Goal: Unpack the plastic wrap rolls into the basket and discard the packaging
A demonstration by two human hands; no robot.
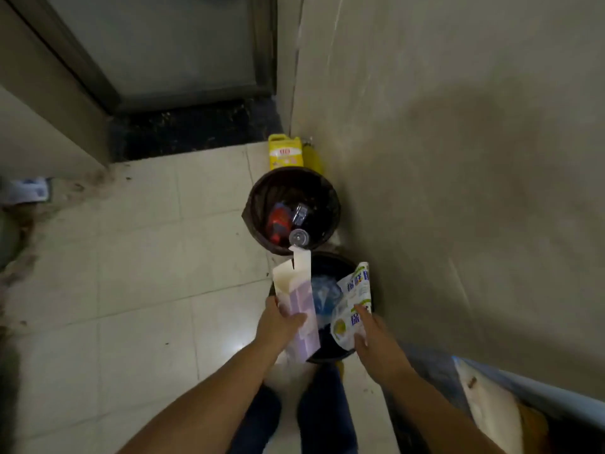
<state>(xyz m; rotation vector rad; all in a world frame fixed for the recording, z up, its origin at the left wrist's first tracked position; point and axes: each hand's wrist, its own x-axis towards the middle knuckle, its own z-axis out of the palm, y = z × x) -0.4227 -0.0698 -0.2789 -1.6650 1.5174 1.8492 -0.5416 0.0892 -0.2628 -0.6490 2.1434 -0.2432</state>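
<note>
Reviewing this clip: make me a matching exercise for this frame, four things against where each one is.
Things:
1. purple-and-white box
2. printed plastic wrapper
3. red bottle
4. yellow jug

Places:
A. on the floor against the wall, beyond both bins
B. in the right hand, over the nearer bin
C. inside the farther bin
D. in the left hand, over the nearer bin

Pairs: 1-D, 2-B, 3-C, 4-A

A yellow jug [285, 151] stands by the wall [458, 158] on pale floor tiles [147, 257].
</note>
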